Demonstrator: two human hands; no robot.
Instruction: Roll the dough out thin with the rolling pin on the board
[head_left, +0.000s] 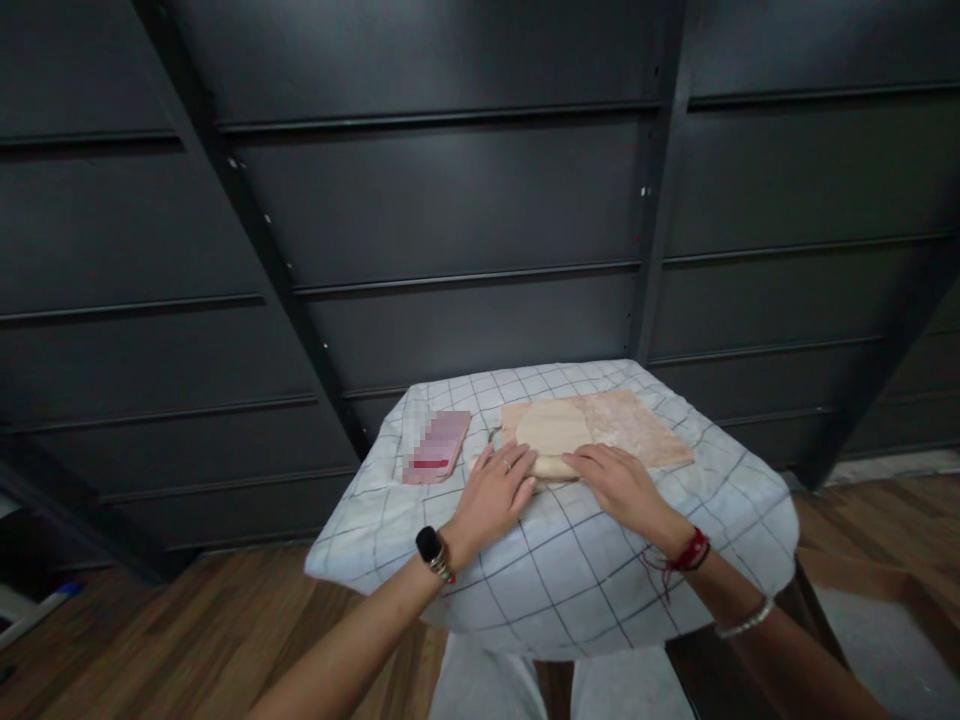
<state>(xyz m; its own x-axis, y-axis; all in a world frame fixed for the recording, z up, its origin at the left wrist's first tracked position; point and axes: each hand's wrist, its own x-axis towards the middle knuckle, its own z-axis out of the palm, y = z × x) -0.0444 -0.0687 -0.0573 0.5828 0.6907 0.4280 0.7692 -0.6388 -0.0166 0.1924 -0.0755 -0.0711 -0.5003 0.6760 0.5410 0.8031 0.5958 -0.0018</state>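
A pale sheet of dough lies on a floured wooden board on a small table covered by a white checked cloth. The dough's near edge is rolled up into a thick fold. My left hand lies flat with fingers spread on the left end of that fold; its wrist wears a black watch. My right hand presses palm down on the fold's right part, with red and black bands on its wrist. Both hands touch the dough, neither grips it.
A pink, blurred flat object lies on the cloth left of the board. Dark metal shelving fills the space behind the table. The floor is wooden planks, with a grey mat at the right.
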